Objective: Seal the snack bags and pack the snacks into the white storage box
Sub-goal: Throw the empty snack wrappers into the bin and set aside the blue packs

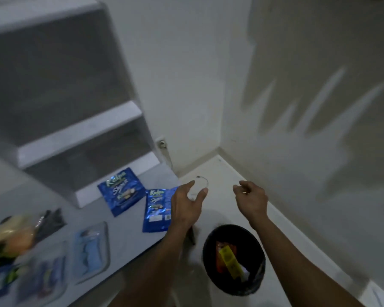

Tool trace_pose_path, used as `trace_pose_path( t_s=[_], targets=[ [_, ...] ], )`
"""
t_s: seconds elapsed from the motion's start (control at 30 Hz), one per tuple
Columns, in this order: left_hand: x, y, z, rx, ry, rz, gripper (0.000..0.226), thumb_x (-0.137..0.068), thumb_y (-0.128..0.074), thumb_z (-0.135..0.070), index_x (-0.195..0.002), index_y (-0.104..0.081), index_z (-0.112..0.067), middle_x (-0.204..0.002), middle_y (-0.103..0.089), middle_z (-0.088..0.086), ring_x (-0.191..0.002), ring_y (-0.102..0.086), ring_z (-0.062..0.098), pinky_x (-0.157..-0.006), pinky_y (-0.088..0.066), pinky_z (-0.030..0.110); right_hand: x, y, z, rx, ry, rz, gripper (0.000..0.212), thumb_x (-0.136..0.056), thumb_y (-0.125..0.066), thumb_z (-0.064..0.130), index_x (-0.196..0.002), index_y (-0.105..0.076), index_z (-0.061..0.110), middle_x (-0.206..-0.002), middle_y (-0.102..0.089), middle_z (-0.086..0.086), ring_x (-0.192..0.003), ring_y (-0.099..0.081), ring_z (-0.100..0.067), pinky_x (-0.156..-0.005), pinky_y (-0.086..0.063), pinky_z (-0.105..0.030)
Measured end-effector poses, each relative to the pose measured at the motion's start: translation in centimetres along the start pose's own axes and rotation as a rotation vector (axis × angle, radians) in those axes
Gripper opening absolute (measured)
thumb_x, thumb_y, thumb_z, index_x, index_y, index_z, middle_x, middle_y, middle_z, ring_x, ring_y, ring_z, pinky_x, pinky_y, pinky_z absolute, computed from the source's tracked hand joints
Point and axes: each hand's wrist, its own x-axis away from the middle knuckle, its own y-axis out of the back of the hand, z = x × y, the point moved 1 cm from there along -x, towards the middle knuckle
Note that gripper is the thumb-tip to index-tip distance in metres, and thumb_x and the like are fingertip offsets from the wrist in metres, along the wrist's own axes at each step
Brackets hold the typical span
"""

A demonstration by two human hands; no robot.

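Two blue snack bags lie flat on the grey table, one [120,190] by the shelf foot and one [156,210] at the table's right edge. My left hand [186,204] hovers just right of the second bag, thumb and fingers curved apart. A small pale blurred patch [193,192] shows between them, and I cannot tell whether the hand holds it. Over the floor to the right, my right hand [251,199] is loosely curled with nothing in it. More snack packs [11,238] sit blurred at the far left.
A black bin [211,247] with orange and yellow wrappers stands on the floor below my hands. Two clear trays [91,251] holding blue items lie on the table's near side. A white shelf unit [80,134] rises at the table's back. Walls meet in a corner beyond.
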Motion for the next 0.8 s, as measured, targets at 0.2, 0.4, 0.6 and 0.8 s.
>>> trace_pose_path(
  t_s=[0.2,0.4,0.6,0.8],
  targets=[
    [1.0,7.9,4.2,-0.034,0.071,-0.114,0.054,-0.083,-0.071,-0.045,-0.129,-0.061,-0.016,-0.128,-0.063,0.005,-0.115,-0.060,0.020,-0.100,-0.048,0.037,2.6,-4.0,2.4,-0.007,0.046,0.124,0.031,-0.089,-0.069,0.029,-0.115,-0.070,0.014,-0.097,-0.069,-0.002,-0.096,-0.063,-0.020,-0.087,-0.047,-0.028],
    [2.6,14.9,10.4,-0.080,0.202,-0.246,0.050,-0.087,-0.069,-0.032,-0.129,-0.060,-0.006,-0.127,-0.063,0.015,-0.110,-0.063,0.027,-0.085,-0.044,0.026,6.5,-10.1,2.8,0.088,0.063,0.173,0.034,-0.090,-0.068,0.025,-0.120,-0.065,0.011,-0.100,-0.069,-0.006,-0.089,-0.060,-0.017,-0.080,-0.040,-0.021],
    [1.9,18.0,14.7,-0.148,0.306,-0.287,0.055,-0.089,-0.067,-0.035,-0.136,-0.052,-0.010,-0.135,-0.057,0.015,-0.120,-0.057,0.028,-0.097,-0.047,0.039,8.5,-15.2,1.2,0.155,-0.007,0.173,0.045,-0.088,-0.068,0.029,-0.127,-0.059,0.009,-0.106,-0.070,-0.009,-0.104,-0.064,-0.029,-0.095,-0.048,-0.034],
    [-2.7,18.4,15.4,-0.187,0.308,-0.311,0.055,-0.089,-0.067,-0.031,-0.134,-0.051,-0.003,-0.132,-0.058,0.018,-0.119,-0.056,0.032,-0.096,-0.045,0.040,6.5,-18.8,1.9,0.207,-0.052,0.172,0.057,-0.089,-0.069,0.030,-0.138,-0.050,0.007,-0.118,-0.065,-0.013,-0.107,-0.063,-0.028,-0.090,-0.052,-0.035]
  ],
)
